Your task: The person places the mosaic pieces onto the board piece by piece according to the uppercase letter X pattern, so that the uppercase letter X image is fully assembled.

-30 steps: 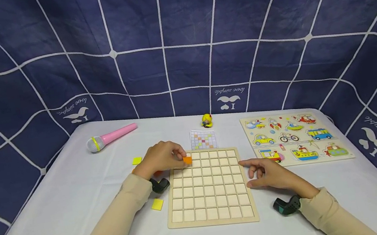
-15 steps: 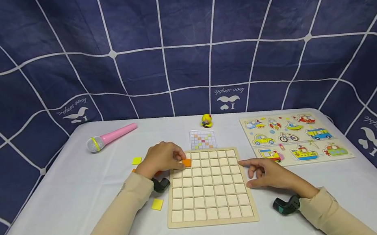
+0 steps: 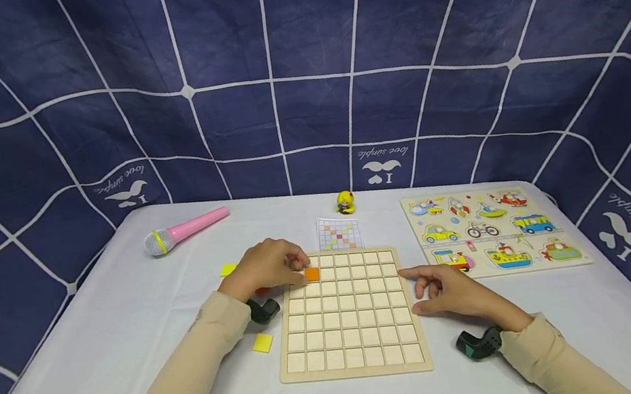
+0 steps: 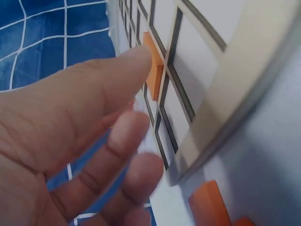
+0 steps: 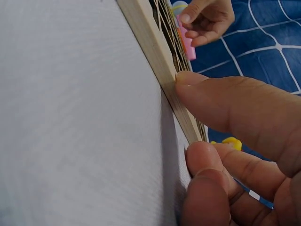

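Note:
A small orange tile (image 3: 312,274) lies in the top row of the wooden grid board (image 3: 356,375), near its left end. My left hand (image 3: 269,266) is just left of it. The left wrist view puts the thumb at the orange tile (image 4: 159,82), its other fingers loosely bent; whether the thumb touches cannot be told, and the index finger is mostly hidden. At the board's right edge is my right hand (image 3: 450,289), thumb and index finger extended. The right wrist view has its thumb against the board's side (image 5: 150,47).
Yellow tiles (image 3: 262,342) and an orange piece (image 3: 262,291) lie left of the board. Behind it are a colour pattern card (image 3: 338,233) and a yellow-haired figurine (image 3: 345,202). A pink toy microphone (image 3: 196,225) lies back left, a vehicle peg puzzle (image 3: 564,228) right.
The orange tile went from tilted between the left fingers to flat in the grid cell. The left hand drew slightly left of it. My right hand stayed in place.

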Demonstrator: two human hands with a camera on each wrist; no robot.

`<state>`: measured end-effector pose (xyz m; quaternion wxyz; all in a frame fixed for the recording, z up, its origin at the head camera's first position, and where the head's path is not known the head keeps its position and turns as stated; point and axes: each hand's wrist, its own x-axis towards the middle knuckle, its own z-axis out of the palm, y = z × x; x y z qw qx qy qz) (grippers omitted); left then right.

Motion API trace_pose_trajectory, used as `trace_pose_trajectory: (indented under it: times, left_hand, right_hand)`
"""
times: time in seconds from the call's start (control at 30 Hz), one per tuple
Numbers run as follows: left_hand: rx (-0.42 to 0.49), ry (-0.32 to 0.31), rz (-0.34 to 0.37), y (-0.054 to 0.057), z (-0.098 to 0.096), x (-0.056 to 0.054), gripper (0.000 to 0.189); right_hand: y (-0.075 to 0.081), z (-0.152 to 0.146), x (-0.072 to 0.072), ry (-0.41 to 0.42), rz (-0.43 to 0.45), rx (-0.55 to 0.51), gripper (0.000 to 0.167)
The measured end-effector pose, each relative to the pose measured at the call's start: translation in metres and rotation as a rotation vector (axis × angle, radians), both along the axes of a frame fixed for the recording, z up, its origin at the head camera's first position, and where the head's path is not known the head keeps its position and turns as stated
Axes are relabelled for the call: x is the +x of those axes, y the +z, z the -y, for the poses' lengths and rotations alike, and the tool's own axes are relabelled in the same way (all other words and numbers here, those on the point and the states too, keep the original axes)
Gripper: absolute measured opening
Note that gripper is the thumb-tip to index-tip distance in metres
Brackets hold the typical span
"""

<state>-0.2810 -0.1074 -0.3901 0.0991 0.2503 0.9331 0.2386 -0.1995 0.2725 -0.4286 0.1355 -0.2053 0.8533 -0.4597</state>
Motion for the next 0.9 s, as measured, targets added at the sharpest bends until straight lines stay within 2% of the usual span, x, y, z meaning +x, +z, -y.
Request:
trace_pose_trajectory:
  times: [0.17,0.4,0.57,0.67,0.9]
  left_hand:
    - [0.102,-0.067,0.033,-0.001,0.010,0.003,0.023]
    - [0.200,-0.130,-0.023,0.001,0.026,0.011,0.022]
    - [0.267,-0.124,-0.026,0.004,0.038,0.019,0.023]
    - [0.277,-0.113,-0.009,0.004,0.046,0.024,0.023]
    - [0.284,-0.141,0.014,0.001,0.065,0.034,0.024]
  right_hand:
    - [0.000,-0.001,-0.001,0.005,-0.003,-0.005,0.069]
    - [-0.001,-0.002,-0.001,0.008,-0.001,-0.008,0.069]
    - [-0.001,-0.002,-0.001,0.005,0.003,-0.009,0.070]
    - [-0.001,-0.001,-0.001,0.006,0.006,-0.009,0.070]
    - [-0.001,0.000,0.000,0.004,0.001,-0.007,0.070]
